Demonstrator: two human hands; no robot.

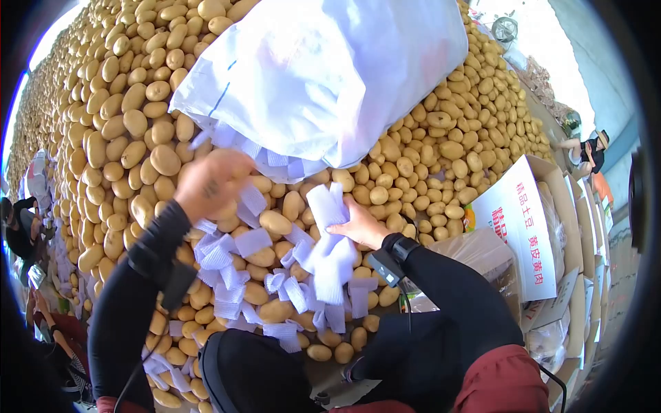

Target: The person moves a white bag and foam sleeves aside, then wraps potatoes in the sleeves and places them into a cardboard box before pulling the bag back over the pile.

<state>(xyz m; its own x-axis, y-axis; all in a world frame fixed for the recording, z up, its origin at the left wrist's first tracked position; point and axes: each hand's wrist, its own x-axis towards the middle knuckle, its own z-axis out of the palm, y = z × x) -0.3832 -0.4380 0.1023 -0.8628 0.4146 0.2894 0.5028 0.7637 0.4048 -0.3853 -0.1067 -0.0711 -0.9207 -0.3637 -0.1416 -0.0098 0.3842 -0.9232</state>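
Observation:
A huge heap of yellow potatoes (441,131) fills the view. On it lies a large white woven sack (330,69), its mouth spilling white foam net sleeves (234,261) over the potatoes. My left hand (210,182) reaches under the sack's lower edge, fingers curled among the sleeves; whether it grips one is hidden. My right hand (361,227) is closed on a bunch of the foam sleeves (329,210) just below the sack. Both arms wear black sleeves, and a dark band with a small device sits on the right wrist.
An open cardboard box (523,227) with red printed characters stands at the right, lined with clear plastic, more boxes behind it. A person in a hat (591,148) works at the far right. Other people (21,227) sit at the left edge.

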